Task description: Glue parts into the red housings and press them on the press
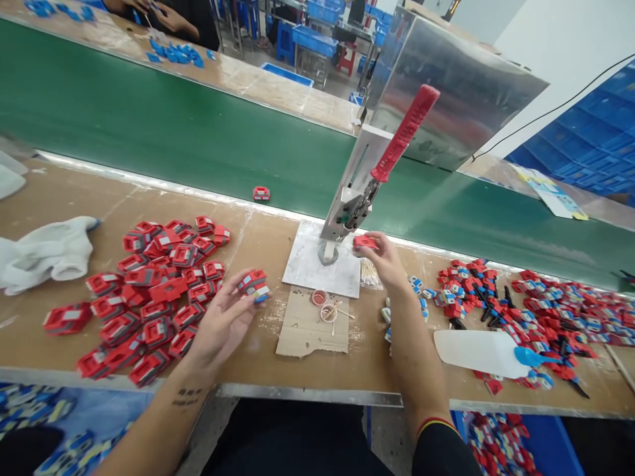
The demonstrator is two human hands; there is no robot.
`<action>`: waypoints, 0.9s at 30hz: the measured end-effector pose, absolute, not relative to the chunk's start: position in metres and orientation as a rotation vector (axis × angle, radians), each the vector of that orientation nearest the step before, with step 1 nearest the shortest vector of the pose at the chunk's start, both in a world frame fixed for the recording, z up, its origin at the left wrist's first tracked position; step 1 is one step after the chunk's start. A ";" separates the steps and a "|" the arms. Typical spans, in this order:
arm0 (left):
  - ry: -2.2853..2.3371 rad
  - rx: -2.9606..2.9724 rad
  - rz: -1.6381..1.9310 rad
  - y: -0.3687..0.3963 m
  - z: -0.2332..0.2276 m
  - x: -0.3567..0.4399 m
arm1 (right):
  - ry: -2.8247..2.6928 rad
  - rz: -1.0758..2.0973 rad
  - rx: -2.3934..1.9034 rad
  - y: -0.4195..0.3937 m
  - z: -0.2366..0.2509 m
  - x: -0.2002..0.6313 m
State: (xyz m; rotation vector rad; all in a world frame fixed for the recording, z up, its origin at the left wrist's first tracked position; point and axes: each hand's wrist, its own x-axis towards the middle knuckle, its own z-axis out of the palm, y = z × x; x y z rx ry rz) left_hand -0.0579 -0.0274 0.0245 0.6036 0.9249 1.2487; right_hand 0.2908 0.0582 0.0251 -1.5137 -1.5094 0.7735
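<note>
Between the thumb and fingers of my left hand (225,320) is a red, white and blue toy vehicle part (254,284), held just right of a pile of red and grey toy vehicle bodies (159,284). My right hand (385,259) grips a small red plastic part (364,242) beside the hand press (354,198) with its red lever handle (407,132). The press stands on a pale square base plate (310,264). In front of it a piece of cardboard (297,330) bears two small round dishes, one a red dish (320,297), and cotton swabs (342,311).
A green conveyor belt (198,139) runs behind the table, with one red toy body (261,193) on it. At right lie red and blue parts (560,301) and a white bottle (479,352). A white cloth (44,254) lies left. Another person's hands (171,18) work across the belt.
</note>
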 end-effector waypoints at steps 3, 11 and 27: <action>0.964 0.632 1.282 -0.020 0.020 -0.064 | -1.504 0.642 -1.712 0.080 0.041 0.344; 0.954 1.106 1.222 0.046 0.032 -0.026 | -1.676 0.559 -2.051 0.178 0.046 0.361; 0.717 1.460 1.008 0.108 0.018 0.046 | -1.679 -0.111 -0.883 0.115 0.205 0.268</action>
